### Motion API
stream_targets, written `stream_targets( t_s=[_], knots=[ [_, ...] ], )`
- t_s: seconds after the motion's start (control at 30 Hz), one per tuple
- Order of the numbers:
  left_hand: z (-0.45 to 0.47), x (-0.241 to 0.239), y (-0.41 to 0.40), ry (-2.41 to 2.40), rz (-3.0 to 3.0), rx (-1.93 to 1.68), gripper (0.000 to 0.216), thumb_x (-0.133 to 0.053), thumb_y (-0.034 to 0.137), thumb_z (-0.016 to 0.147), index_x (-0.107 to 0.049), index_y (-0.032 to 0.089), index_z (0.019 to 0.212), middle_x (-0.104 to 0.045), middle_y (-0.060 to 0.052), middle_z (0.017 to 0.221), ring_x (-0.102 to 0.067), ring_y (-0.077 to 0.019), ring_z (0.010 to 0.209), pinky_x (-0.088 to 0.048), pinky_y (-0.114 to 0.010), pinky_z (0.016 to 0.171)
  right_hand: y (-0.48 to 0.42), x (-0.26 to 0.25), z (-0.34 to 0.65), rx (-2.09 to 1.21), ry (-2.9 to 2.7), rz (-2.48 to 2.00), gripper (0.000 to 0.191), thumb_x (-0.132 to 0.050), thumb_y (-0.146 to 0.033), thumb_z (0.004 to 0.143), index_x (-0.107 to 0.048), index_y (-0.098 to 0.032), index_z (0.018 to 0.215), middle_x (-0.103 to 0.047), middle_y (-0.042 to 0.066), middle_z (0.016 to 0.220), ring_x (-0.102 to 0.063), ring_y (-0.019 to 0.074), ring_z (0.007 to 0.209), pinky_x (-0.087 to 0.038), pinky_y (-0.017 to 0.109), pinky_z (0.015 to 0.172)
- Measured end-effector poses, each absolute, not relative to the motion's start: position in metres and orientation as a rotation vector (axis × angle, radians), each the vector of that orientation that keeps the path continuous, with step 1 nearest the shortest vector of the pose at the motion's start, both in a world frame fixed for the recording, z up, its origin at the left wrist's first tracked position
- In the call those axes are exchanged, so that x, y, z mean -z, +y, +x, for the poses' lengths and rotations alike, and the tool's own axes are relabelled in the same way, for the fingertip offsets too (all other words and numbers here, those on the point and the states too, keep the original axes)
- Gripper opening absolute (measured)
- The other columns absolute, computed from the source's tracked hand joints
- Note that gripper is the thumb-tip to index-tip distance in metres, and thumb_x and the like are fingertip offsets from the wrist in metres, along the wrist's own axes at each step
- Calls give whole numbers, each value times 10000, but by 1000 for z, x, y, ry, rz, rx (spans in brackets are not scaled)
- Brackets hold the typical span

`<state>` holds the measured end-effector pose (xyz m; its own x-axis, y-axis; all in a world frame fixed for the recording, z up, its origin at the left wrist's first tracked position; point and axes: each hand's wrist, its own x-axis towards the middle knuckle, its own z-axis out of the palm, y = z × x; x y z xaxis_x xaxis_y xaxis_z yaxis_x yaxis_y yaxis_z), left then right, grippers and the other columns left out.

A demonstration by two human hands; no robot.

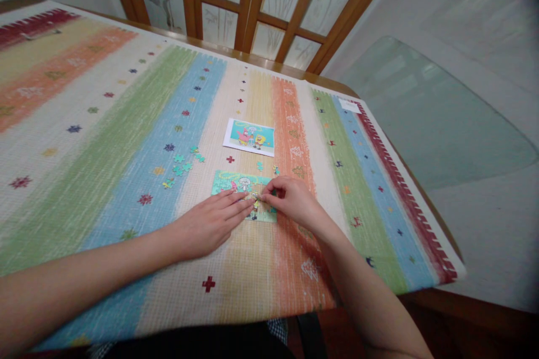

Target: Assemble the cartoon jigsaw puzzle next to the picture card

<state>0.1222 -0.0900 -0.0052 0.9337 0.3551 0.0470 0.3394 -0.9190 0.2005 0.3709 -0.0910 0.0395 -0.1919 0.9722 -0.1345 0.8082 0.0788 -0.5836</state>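
Observation:
A small, partly built jigsaw puzzle (236, 182) with a cartoon picture lies on a striped table mat (105, 140). My left hand (210, 221) rests flat on the mat, fingers stretched out, fingertips touching the puzzle's lower edge. My right hand (292, 199) is curled, its fingertips pinched on a puzzle piece (256, 197) pressed onto the puzzle's right part. The two hands nearly meet over the puzzle.
A reference picture card (249, 136) lies just beyond the puzzle. Several loose pieces (183, 162) are scattered to the left, two more (268, 168) behind the puzzle. A white label (349, 105) sits near the far right. A wooden lattice door (252, 0) stands behind; the table edge drops off on the right.

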Motion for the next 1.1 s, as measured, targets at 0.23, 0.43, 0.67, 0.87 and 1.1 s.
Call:
stream_targets(
  t_s=[0.23,0.43,0.67,0.87,1.1],
  knots=[
    [123,3,-90,536,2908,-90,553,-334,152,993,-308,150,1546,-220,-37,1642,-213,-221,1512,-144,-421,1249,-100,-34,367,-904,-1934,-1704,153,-675,-113,819,-696,-178,956,-654,-8,726,-565,119,622,-421,247,602],
    [123,3,-90,539,2897,-123,554,-342,146,985,-327,178,1538,-250,-24,1634,-201,-199,1516,-133,-401,1252,-102,-28,377,-899,-1847,-1606,160,-635,-192,864,-754,-205,971,-726,47,864,-652,165,780,-492,302,716],
    [123,1,-89,520,2901,-132,548,-328,147,997,-310,151,1545,-241,-38,1635,-232,-207,1507,-145,-418,1251,-103,-26,378,-1193,-1488,-1546,141,-687,-321,806,-654,-188,838,-702,25,771,-686,168,731,-549,304,699],
    [123,1,-90,545,2880,-101,561,-345,133,980,-329,179,1538,-254,-23,1632,-223,-207,1510,-159,-413,1249,-105,-28,375,-999,-1618,-1593,203,-649,-276,845,-734,-209,1016,-755,62,929,-697,184,823,-554,341,785],
    [123,-1,-90,546,2874,-101,551,-333,142,993,-322,171,1543,-243,-24,1635,-235,-224,1506,-157,-432,1248,-106,-18,373,-1084,-1515,-1576,108,-670,-292,822,-673,-193,865,-720,33,809,-702,174,754,-557,307,711]
  ],
)
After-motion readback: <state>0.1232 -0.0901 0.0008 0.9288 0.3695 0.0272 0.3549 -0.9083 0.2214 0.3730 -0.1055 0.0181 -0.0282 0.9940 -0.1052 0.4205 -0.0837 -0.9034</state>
